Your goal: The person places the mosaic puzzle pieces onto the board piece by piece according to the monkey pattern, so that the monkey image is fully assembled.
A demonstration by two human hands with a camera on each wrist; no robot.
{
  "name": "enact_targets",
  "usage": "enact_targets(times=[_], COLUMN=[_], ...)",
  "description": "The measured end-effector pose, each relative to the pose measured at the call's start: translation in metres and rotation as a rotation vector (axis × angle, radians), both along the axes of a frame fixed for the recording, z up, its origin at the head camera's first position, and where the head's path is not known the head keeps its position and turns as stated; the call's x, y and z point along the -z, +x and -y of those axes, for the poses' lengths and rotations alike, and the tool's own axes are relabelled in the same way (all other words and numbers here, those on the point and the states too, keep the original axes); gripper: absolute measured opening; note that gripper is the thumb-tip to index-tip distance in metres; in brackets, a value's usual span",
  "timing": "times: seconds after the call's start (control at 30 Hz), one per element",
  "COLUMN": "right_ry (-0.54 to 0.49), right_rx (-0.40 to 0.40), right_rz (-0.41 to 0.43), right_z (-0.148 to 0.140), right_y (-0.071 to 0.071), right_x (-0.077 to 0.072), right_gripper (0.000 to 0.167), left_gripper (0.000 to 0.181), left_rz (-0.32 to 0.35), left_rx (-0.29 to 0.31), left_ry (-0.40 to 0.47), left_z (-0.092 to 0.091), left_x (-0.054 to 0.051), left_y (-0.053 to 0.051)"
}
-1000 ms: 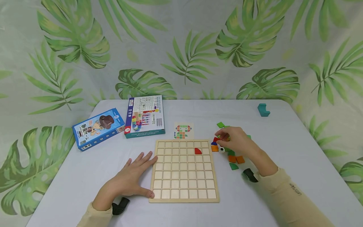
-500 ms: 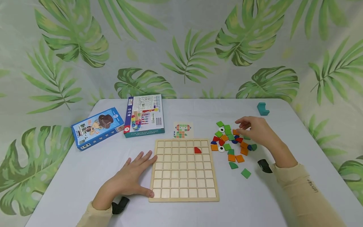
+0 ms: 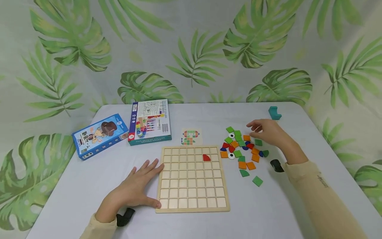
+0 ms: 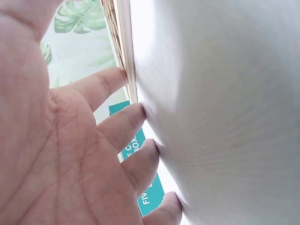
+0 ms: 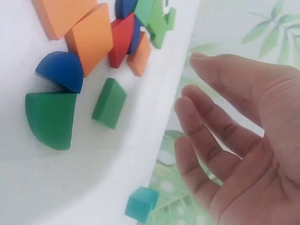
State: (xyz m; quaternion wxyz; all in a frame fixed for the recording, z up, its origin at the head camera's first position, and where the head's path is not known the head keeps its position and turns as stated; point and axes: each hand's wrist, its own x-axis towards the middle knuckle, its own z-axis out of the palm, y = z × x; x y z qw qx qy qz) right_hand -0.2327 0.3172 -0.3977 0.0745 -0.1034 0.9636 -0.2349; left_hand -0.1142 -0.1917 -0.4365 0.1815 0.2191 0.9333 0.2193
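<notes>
Wooden board (image 3: 192,183), partly hidden by left hand (image 3: 135,186).

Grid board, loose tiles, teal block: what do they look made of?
Grid board: likely wood, bare or clear-finished; pale tan throughout, no strong glare.
Loose tiles: probably painted wood, though plastic is possible; smooth, opaque, solid color on faces and edges.
Teal block: can't settle, maybe plastic or foam; even color, but small and blurred.

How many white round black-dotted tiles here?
2: a far white round tile beside green square tiles; a near white round tile between an orange square tile and a green square tile. The right hand could hide more.
</notes>
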Motion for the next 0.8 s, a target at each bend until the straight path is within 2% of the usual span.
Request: enact_targets(times=[0.4,0.6,0.8], right_ry=[0.028,0.035,0.039], right_rx=[-0.025,-0.021,-0.023], right_rz=[0.077,0.109,0.106], right_z=[0.014,0.018,0.019], right_y=[-0.025,-0.03,-0.033], right_x=[0.016,0.022,0.027], right_gripper=[0.035,0.034,0.034], left_gripper=[0.128,0.127,0.127], left_rz=[0.0,0.0,0.005], left_rx=[-0.003,-0.002,-0.003], left_ry=[0.003,0.008,0.005], left_z=[0.001,0.002,0.001], left_x=[0.001,0.002,0.001], left_y=[0.001,0.0,0.0])
